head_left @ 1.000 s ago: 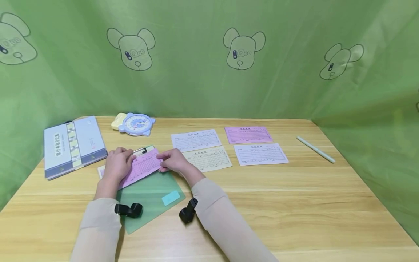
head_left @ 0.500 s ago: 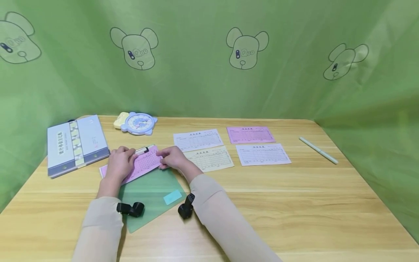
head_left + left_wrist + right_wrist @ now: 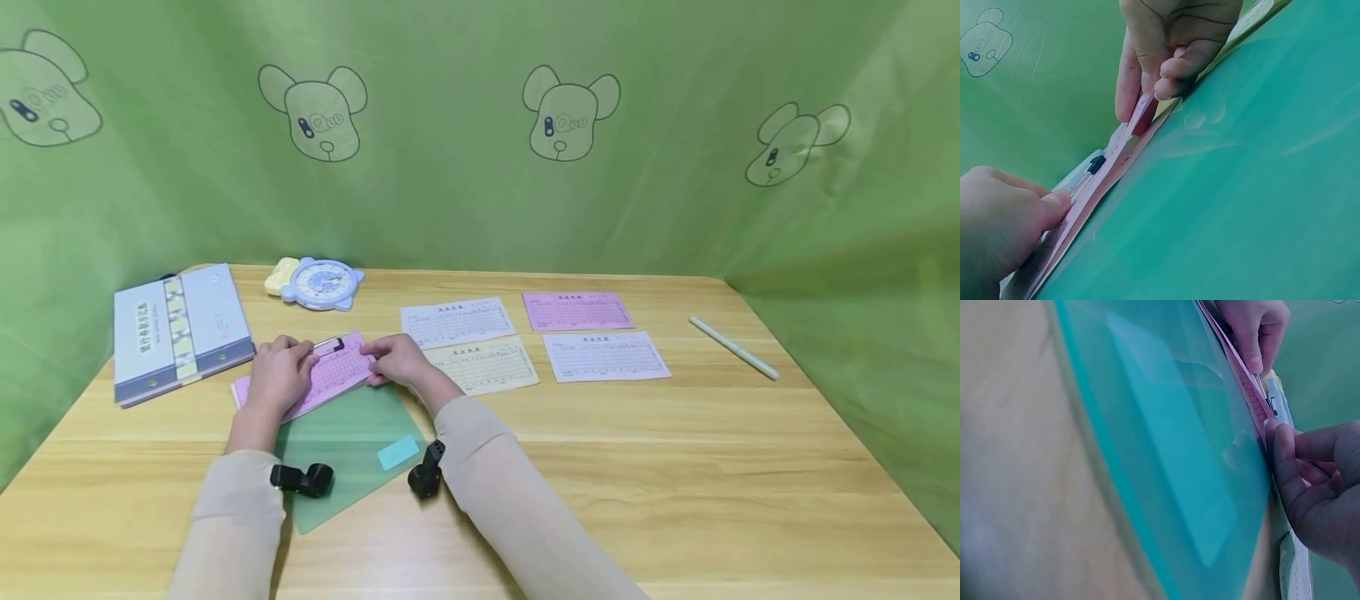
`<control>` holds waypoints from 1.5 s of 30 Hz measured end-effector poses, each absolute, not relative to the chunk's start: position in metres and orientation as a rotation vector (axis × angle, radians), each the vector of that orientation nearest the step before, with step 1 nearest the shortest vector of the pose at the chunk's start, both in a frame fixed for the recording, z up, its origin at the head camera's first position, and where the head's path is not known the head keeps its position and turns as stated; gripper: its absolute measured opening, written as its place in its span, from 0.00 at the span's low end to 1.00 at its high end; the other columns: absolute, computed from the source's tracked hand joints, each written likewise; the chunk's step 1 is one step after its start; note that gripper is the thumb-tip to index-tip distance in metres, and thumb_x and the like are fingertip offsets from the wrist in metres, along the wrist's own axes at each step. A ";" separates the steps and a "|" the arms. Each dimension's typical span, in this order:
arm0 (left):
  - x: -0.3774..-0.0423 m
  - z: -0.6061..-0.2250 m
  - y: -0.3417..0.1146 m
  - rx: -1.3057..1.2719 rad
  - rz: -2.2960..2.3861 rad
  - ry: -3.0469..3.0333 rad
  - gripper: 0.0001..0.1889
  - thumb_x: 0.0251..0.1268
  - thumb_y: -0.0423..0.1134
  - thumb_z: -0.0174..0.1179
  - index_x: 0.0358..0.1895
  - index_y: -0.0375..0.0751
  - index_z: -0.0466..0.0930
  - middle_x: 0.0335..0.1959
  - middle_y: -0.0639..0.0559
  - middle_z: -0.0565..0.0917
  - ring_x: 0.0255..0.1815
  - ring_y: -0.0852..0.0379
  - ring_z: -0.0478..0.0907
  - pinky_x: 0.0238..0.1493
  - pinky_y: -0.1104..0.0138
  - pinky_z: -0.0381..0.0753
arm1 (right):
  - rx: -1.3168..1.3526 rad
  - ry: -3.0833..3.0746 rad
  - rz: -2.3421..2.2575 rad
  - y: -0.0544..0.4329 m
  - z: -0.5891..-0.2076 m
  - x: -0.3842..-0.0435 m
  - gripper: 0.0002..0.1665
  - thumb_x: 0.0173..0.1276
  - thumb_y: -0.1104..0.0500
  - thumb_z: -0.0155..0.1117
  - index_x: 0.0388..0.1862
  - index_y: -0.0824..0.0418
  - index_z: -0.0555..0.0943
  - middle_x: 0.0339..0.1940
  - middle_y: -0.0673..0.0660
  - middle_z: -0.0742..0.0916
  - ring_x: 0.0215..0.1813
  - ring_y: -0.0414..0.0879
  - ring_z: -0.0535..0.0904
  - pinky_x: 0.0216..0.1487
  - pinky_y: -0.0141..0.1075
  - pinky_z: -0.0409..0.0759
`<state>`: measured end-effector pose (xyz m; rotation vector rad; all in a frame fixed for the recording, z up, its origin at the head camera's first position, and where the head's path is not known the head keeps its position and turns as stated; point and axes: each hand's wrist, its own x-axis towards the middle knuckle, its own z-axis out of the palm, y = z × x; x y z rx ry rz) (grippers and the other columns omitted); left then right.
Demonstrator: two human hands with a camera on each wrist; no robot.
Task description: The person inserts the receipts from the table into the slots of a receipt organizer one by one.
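Pink slip (image 3: 335,375) has shifted farther up the green board (image 3: 337,467), to the clip (image 3: 338,343). Left grip (image 3: 281,375) is clamped on the clip; right grip (image 3: 397,360) pinches the slip's right end. Apparent step: alignment; next move likely requires squared edges before clip release.

The clipboard (image 3: 347,457) lies between the binder (image 3: 153,333) and the pen (image 3: 734,347).

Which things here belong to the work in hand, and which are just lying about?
Likely in the work:
pink slip, pinched by the right hand
metal clip, gripped by the left hand
green folder, beneath the slip
four loose slips, similarly printed

Apparently lying about:
blue book
blue clock
pale pen
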<state>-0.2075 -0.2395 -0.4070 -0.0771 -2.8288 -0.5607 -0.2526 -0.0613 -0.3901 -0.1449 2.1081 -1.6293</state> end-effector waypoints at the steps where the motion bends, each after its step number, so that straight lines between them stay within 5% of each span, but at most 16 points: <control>1: -0.208 -0.407 -0.239 -0.079 -0.556 -2.828 0.16 0.60 0.36 0.50 0.48 0.29 0.72 0.41 0.34 0.71 0.42 0.38 0.64 0.48 0.51 0.57 | -0.143 2.106 -1.633 -0.061 -0.390 -0.253 0.21 0.52 0.78 0.53 0.45 0.65 0.78 0.29 0.57 0.78 0.18 0.43 0.75 0.24 0.31 0.76; 19: -0.207 -0.409 -0.238 -0.093 -0.587 -2.787 0.16 0.59 0.36 0.51 0.47 0.29 0.73 0.41 0.33 0.71 0.43 0.37 0.64 0.48 0.50 0.58 | -0.250 2.039 -1.707 -0.028 -0.387 -0.243 0.22 0.54 0.72 0.57 0.51 0.67 0.72 0.38 0.58 0.80 0.29 0.47 0.79 0.31 0.33 0.77; 31: -0.205 -0.410 -0.239 -0.062 -0.605 -2.781 0.17 0.59 0.36 0.51 0.48 0.28 0.73 0.41 0.34 0.71 0.43 0.38 0.64 0.48 0.50 0.58 | -0.476 2.027 -1.744 0.025 -0.359 -0.232 0.25 0.56 0.71 0.56 0.55 0.71 0.67 0.49 0.68 0.74 0.40 0.55 0.77 0.38 0.37 0.76; 45: -0.204 -0.410 -0.238 -0.046 -0.651 -2.788 0.17 0.60 0.36 0.50 0.49 0.28 0.72 0.42 0.34 0.70 0.43 0.39 0.63 0.47 0.50 0.58 | -0.541 2.168 -1.781 0.096 -0.333 -0.237 0.28 0.55 0.72 0.56 0.57 0.71 0.65 0.50 0.69 0.73 0.45 0.63 0.72 0.42 0.42 0.74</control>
